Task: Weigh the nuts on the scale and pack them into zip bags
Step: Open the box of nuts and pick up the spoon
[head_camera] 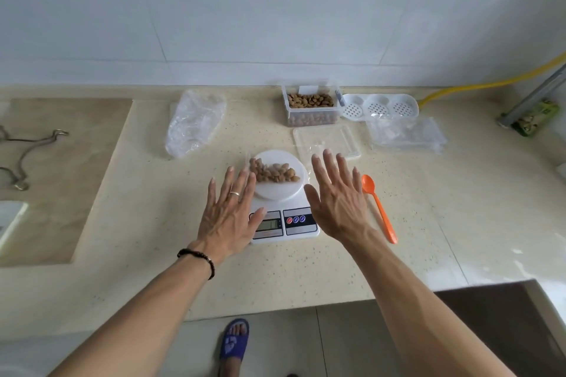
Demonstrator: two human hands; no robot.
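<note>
Left hand point(228, 217) and right hand point(338, 200), fingers spread wide and holding nothing, flank the scale point(283, 211); the left hand hides part of its unreadable display point(271, 224). Nuts point(272, 174) lie on the platform.

scale point(284, 217) 1 | spoon point(379, 208) 1 | hands 2 | nut box point(311, 107) 1

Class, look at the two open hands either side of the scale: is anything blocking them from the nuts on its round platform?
Nothing visible does. The nuts lie in a clear zip bag on the scale, uncovered from above. The left hand and right hand flank the platform, fingers straight. The orange spoon lies off to the right, outside both paths.
</note>
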